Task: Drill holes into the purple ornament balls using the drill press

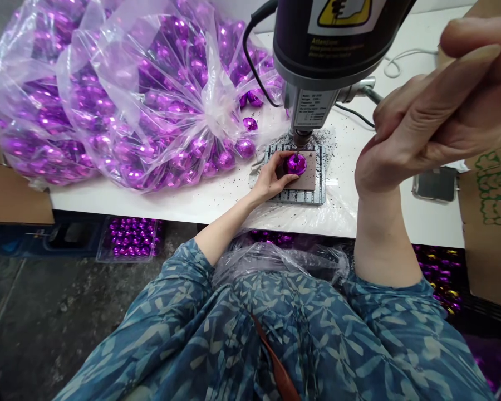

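My left hand [275, 177] pinches a shiny purple ball [296, 163] on the brown pad of the drill press base plate [300, 195], right under the drill bit [297, 146]. The grey drill press head [329, 44] hangs above it. My right hand [426, 111] is raised at the right, fingers wrapped round the metal feed lever [365, 89] of the press.
Two clear plastic bags [121, 100] full of purple balls lie on the white table [158, 197] at left. Dark shavings are scattered around the base plate. A cardboard box [490, 195] stands at right. A crate of purple balls [133, 239] sits under the table.
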`<state>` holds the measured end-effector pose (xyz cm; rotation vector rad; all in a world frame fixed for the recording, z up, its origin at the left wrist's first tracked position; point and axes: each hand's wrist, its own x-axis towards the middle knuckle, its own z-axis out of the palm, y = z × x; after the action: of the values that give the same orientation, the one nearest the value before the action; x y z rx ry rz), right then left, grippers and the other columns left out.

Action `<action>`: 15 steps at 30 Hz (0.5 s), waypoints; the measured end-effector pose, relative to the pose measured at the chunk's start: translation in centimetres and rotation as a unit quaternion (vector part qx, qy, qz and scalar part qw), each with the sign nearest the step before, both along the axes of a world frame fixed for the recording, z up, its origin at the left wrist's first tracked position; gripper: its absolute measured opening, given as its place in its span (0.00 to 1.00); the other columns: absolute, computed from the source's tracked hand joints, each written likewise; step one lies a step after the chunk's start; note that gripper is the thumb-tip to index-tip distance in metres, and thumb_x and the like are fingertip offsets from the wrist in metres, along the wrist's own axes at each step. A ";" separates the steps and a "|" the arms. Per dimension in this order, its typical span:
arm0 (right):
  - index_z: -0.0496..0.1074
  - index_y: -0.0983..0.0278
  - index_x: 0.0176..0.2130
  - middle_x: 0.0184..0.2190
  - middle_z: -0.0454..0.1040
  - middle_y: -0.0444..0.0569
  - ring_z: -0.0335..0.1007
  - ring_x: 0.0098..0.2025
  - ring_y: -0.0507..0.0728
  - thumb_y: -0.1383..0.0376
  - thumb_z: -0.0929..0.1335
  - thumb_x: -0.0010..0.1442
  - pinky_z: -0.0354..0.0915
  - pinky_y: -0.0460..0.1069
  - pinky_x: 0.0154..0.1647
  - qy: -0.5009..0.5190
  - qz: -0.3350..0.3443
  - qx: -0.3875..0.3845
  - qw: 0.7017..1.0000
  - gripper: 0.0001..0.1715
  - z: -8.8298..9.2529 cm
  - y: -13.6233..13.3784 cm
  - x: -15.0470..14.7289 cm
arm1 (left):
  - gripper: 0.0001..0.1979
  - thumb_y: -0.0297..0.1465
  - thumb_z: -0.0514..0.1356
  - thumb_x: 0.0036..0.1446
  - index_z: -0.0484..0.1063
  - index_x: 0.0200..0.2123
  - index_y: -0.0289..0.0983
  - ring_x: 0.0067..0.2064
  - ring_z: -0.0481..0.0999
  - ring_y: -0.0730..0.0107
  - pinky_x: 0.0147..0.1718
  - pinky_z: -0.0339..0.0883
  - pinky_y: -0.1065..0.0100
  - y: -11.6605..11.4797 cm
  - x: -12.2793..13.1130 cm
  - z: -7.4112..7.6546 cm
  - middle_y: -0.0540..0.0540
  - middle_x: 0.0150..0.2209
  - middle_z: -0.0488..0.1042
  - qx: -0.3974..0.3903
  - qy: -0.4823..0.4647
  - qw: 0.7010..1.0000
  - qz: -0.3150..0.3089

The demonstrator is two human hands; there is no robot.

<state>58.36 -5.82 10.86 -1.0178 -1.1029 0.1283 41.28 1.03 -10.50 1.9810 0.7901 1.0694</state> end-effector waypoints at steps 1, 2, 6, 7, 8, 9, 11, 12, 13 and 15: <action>0.73 0.73 0.52 0.50 0.74 0.39 0.55 0.27 0.23 0.33 0.56 0.62 0.52 0.33 0.35 -0.004 0.003 0.002 1.000 0.50 -0.3 0.0 0.1 | 0.38 0.61 0.66 0.68 0.66 0.68 0.43 0.64 0.83 0.47 0.68 0.76 0.44 0.0 0.0 0.0 0.36 0.63 0.81 -0.003 -0.004 1.000 -0.003; 0.72 0.73 0.52 0.50 0.74 0.39 0.53 0.26 0.23 0.33 0.56 0.63 0.50 0.34 0.33 -0.005 0.008 0.004 1.000 0.50 -0.7 0.0 0.1 | 0.38 0.60 0.67 0.68 0.67 0.68 0.43 0.65 0.83 0.47 0.68 0.76 0.44 0.0 0.0 0.0 0.36 0.63 0.81 -0.006 -0.007 1.000 -0.005; 0.70 0.73 0.48 0.47 0.76 0.40 0.54 0.24 0.26 0.34 0.56 0.66 0.48 0.36 0.30 -0.015 0.024 0.040 0.999 0.46 -2.2 0.5 0.8 | 0.37 0.59 0.68 0.67 0.67 0.68 0.43 0.66 0.83 0.46 0.69 0.76 0.43 -0.1 0.1 -0.1 0.36 0.63 0.81 -0.021 -0.006 1.000 0.001; 0.69 0.73 0.47 0.45 0.76 0.40 0.54 0.24 0.26 0.35 0.56 0.68 0.49 0.36 0.30 -0.022 0.028 0.053 0.998 0.44 -2.5 0.8 1.0 | 0.37 0.59 0.68 0.67 0.67 0.68 0.44 0.66 0.83 0.46 0.69 0.75 0.42 -0.1 0.1 -0.2 0.36 0.63 0.81 -0.024 -0.004 1.000 0.005; 0.69 0.73 0.46 0.43 0.76 0.40 0.53 0.24 0.27 0.36 0.55 0.69 0.49 0.36 0.30 -0.029 0.030 0.067 0.997 0.43 -2.9 1.2 1.3 | 0.37 0.59 0.68 0.67 0.67 0.68 0.44 0.66 0.82 0.46 0.69 0.75 0.42 0.0 0.2 -0.2 0.37 0.64 0.81 -0.026 -0.002 1.000 0.008; 0.69 0.73 0.45 0.41 0.75 0.40 0.52 0.23 0.27 0.37 0.54 0.70 0.49 0.36 0.29 -0.033 0.027 0.080 0.996 0.43 -3.4 1.6 1.5 | 0.37 0.59 0.68 0.67 0.67 0.68 0.44 0.66 0.82 0.46 0.69 0.75 0.43 0.0 0.2 -0.2 0.36 0.64 0.80 -0.027 0.000 1.000 0.008; 0.69 0.73 0.44 0.36 0.73 0.41 0.51 0.23 0.27 0.37 0.52 0.71 0.49 0.36 0.29 -0.037 0.017 0.094 0.995 0.43 -4.5 2.5 2.2 | 0.37 0.59 0.68 0.67 0.67 0.68 0.44 0.67 0.82 0.46 0.69 0.75 0.43 0.0 0.2 -0.1 0.36 0.65 0.80 -0.029 0.002 1.000 0.007; 0.69 0.73 0.43 0.32 0.71 0.41 0.50 0.22 0.28 0.37 0.51 0.71 0.49 0.36 0.29 -0.037 0.010 0.094 0.995 0.44 -5.1 3.0 2.5 | 0.37 0.59 0.68 0.67 0.67 0.68 0.44 0.67 0.82 0.46 0.69 0.76 0.44 -0.1 0.2 0.0 0.35 0.65 0.80 -0.028 0.002 1.000 0.008; 0.69 0.73 0.41 0.27 0.66 0.41 0.48 0.21 0.28 0.37 0.51 0.70 0.50 0.35 0.29 -0.040 0.005 0.090 0.995 0.45 -5.7 3.3 2.7 | 0.37 0.59 0.68 0.67 0.67 0.67 0.43 0.67 0.82 0.46 0.69 0.76 0.44 -0.1 0.2 0.1 0.35 0.65 0.80 -0.027 0.004 1.000 0.010; 0.67 0.72 0.37 0.19 0.51 0.41 0.43 0.19 0.30 0.34 0.49 0.67 0.50 0.34 0.29 -0.047 -0.001 0.077 0.996 0.47 -6.6 3.5 3.0 | 0.37 0.59 0.68 0.67 0.67 0.67 0.43 0.66 0.83 0.45 0.68 0.77 0.44 -0.3 0.2 0.4 0.34 0.65 0.81 -0.023 0.008 1.000 0.017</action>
<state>61.31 -2.28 4.22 -0.8950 -1.1790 -0.0075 41.51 0.74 -10.14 1.9467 0.8519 1.0463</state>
